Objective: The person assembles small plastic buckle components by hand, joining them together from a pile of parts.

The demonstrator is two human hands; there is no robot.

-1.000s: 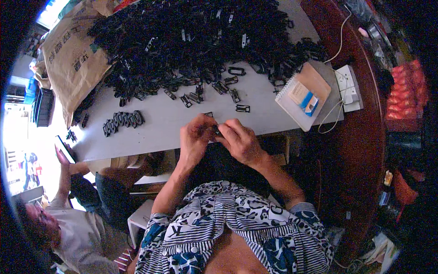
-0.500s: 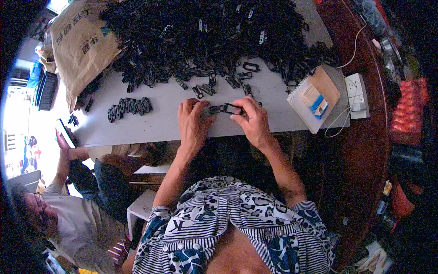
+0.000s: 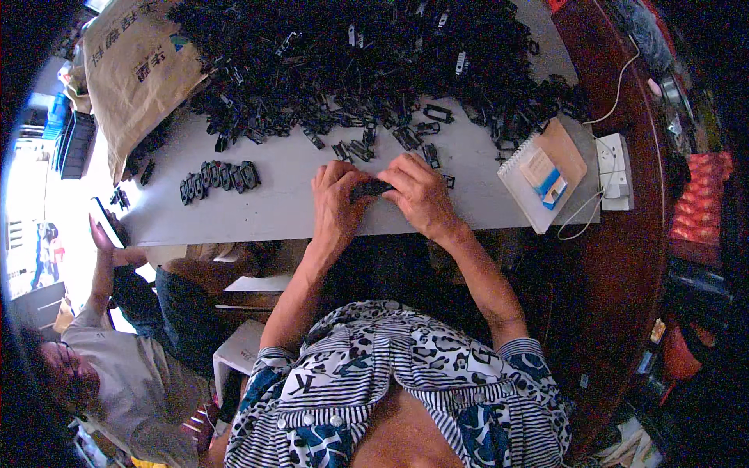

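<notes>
My left hand and my right hand meet over the near part of the table, both closed on one small black plastic part. Fingers cover most of this part, so its exact shape is hidden. Left of my hands stands a neat row of similar black parts, side by side. Just beyond my fingers lie several loose black frame-shaped pieces. Farther back, a large heap of black plastic parts spreads over the table.
A brown paper sack leans at the heap's left. To the right lie a spiral notebook with a blue-and-white packet on it and a white power strip with cables. A seated person at the left holds a phone.
My right hand has moved left, closer to my left hand. The two black pieces seen end to end between my hands are now pressed together and mostly covered by fingers.
</notes>
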